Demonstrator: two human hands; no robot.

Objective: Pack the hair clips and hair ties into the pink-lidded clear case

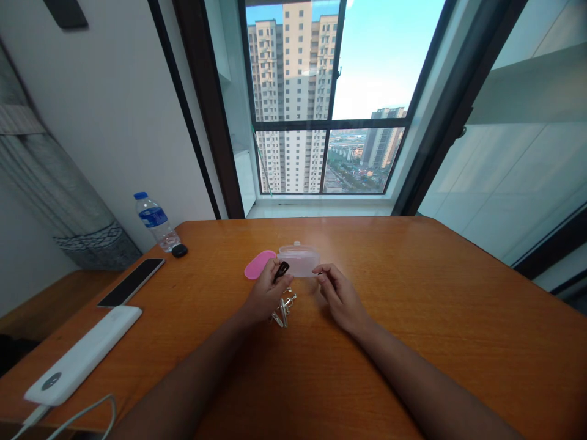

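box (300, 264) behind clips (283, 313) | phone (132, 281) between bottle (158, 227), power bank (89, 354)

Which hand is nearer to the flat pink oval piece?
Left. The left hand is just right of the flat pink oval piece; the right hand is farther off to the right.

Daylight from window (328, 124) ahead, sky (373, 91) blown near white low down. Tabletop (422, 293) moderately bright, pale sheen toward far edge. Forearms (202, 366) dim; soft shadow beside right hand (340, 296). Wide-angle distortion: verticals lean, power bank (87, 357) stretched lower left. Fine detail mid-frame soft.
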